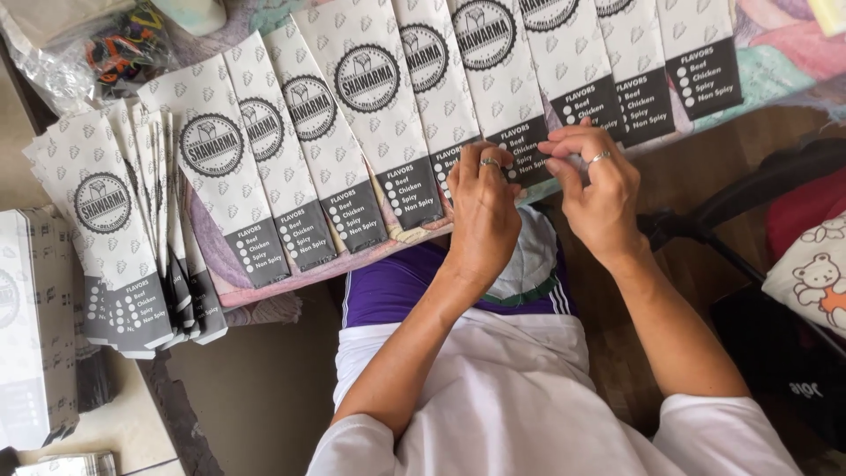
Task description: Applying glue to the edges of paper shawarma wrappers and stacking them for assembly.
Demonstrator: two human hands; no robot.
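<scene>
Working at the near edge of the table point(264, 286), we have both hands on one white paper sleeve point(520, 132) in a long overlapped row of printed sleeves point(370, 97). Each sleeve has a round dark emblem and a black band at its lower end.

Left hand point(483, 216): fingers curled, tips pressed on the sleeve's black lower band; ring on one finger. Right hand point(599, 189): just beside the left, thumb and fingers pinched at the same lower edge, ring visible. We cannot tell whether the pinch lifts the paper or only flattens it.

Sleeve position: at the table's near edge, between its neighbours in the row, overlapped on both sides.

Step, as we judge it: setting or folding the bottom end of this sleeve, somewhere mid-row. The sleeves on the left-hand part of the table lie fanned in a looser stack point(115, 238); more flat stock sits on a lower surface beside the table point(35, 326).

Next move, as we judge it: a firm press along the lower edge with both hands, kept square to the band, without dragging the overlapped neighbours out of line
</scene>
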